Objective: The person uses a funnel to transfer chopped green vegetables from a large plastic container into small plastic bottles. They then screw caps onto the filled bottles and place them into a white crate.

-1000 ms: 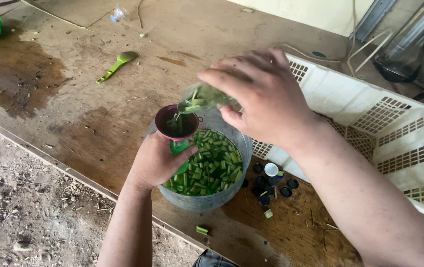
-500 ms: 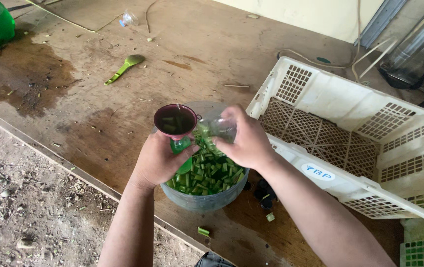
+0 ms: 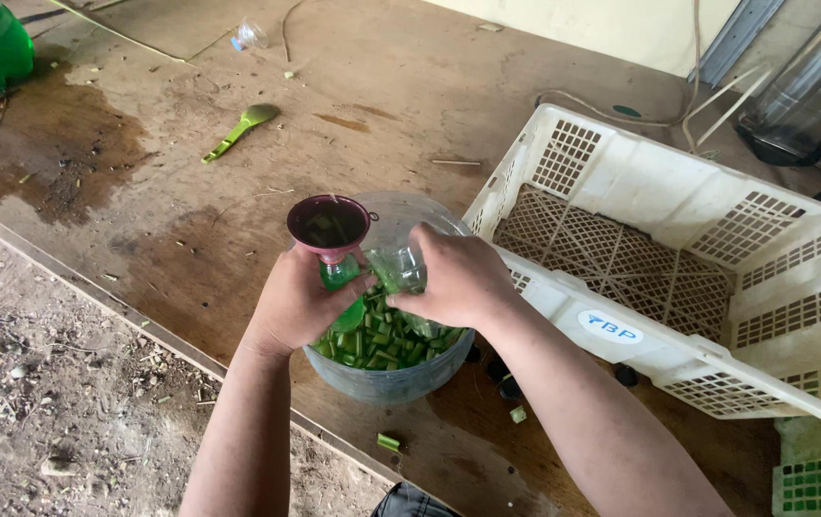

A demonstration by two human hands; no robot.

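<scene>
Over a bowl [image 3: 387,378] of chopped green stalks on the worktop [image 3: 190,230], the left hand [image 3: 298,304] grips a bottle [image 3: 342,278] topped by a maroon funnel [image 3: 329,227]; at 3 o'clock, the right hand [image 3: 458,278] clutches a clear cup [image 3: 399,268].

Maroon funnel [image 3: 329,226], green cut stalks [image 3: 382,340], white lattice crate [image 3: 678,258], green spoon [image 3: 238,130]

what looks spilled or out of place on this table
A dark wet stain spreads over the wooden table at upper left. Cut green pieces lie outside the bowl, near the table edge. A green spoon lies loose beyond the stain.
</scene>
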